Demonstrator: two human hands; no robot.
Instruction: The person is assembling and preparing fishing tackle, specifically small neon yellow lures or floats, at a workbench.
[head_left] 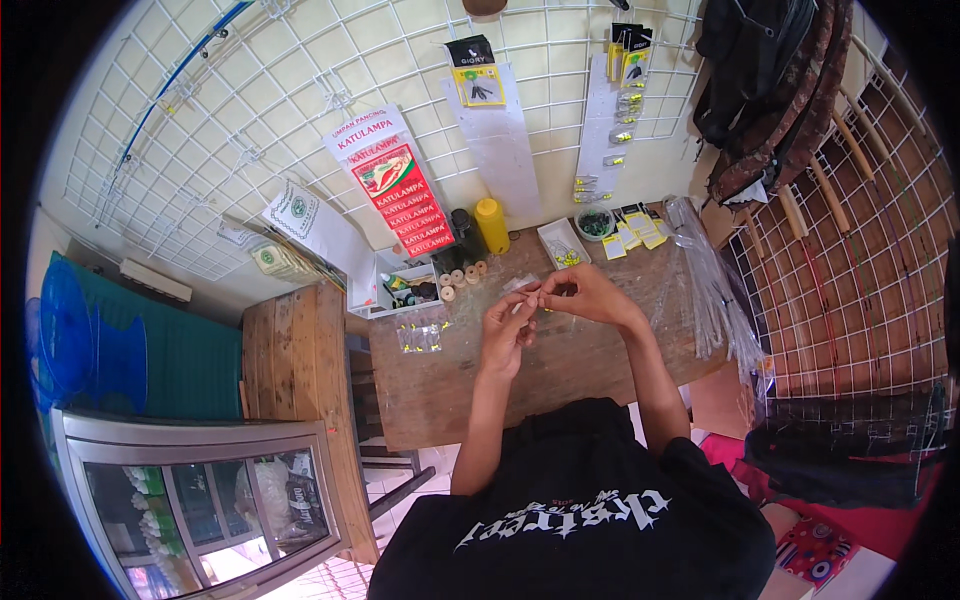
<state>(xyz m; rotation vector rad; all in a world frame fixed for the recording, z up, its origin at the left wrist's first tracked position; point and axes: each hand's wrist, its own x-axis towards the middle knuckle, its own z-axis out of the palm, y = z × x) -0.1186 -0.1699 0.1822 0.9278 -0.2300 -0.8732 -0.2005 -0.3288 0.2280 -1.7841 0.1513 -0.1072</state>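
Observation:
Above the wooden table [440, 385], my left hand [507, 328] and my right hand [592, 296] meet fingertip to fingertip. Both are closed in a pinch; whatever sits between the fingers is too small to make out. Specks of yellow-green show just below my right fingers. Beyond the hands lies a white tray [563, 246] with small yellow-green pieces in it. To the left, small clear packets [422, 335] with yellow-green bits lie flat on the wood.
Left on the table, a white box [408, 300] holds small items, beside several wooden spools [458, 278], a yellow bottle [491, 224] and a dark one [466, 236]. A round tub [596, 224], yellow-black cards [640, 230] and long clear plastic sleeves [700, 280] line the right.

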